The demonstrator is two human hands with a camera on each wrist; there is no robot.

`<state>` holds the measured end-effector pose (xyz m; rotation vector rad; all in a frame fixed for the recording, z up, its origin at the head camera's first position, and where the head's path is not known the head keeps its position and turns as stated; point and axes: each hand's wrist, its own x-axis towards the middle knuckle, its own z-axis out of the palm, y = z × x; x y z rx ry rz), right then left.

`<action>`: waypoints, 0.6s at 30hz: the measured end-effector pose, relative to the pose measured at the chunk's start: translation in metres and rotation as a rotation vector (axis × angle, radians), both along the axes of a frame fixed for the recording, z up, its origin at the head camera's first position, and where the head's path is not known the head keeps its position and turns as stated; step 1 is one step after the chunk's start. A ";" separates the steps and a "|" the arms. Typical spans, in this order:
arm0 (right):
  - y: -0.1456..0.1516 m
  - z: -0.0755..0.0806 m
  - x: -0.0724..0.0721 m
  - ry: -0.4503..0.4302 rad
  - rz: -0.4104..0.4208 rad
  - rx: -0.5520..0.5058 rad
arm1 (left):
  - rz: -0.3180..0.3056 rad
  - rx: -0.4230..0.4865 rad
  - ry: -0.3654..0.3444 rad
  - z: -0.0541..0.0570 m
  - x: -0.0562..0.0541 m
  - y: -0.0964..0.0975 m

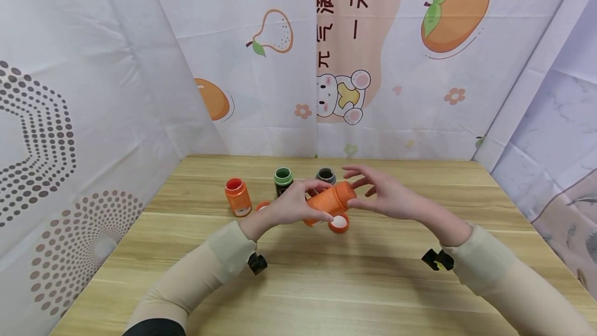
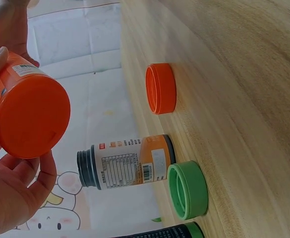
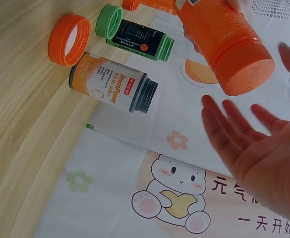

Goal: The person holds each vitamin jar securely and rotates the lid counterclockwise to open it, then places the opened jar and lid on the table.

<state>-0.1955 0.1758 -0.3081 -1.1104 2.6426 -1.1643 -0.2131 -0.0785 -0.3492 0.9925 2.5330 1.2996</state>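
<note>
My left hand (image 1: 295, 205) grips an orange bottle (image 1: 325, 203), held tilted above the table with its capped end up to the right. The orange cap (image 3: 244, 67) sits on that bottle's end. My right hand (image 1: 387, 194) is beside the cap, fingers spread and apart from it in the right wrist view. Below the bottle, a loose orange lid (image 1: 339, 223) lies on the table. A grey-necked bottle (image 3: 107, 82) with a white and orange label stands uncapped close behind. The left wrist view shows the held bottle's round base (image 2: 33, 116).
An uncapped orange bottle (image 1: 238, 198) stands at the left, with an uncapped dark bottle with a green neck (image 1: 283, 179) between it and the grey one. A green lid (image 2: 189, 191) and another orange lid (image 1: 263, 205) lie in front. A printed curtain (image 1: 261, 134) hangs behind the table.
</note>
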 end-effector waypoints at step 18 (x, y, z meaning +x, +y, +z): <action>-0.006 0.003 0.001 -0.059 -0.096 0.115 | -0.005 0.010 -0.012 0.001 0.003 0.001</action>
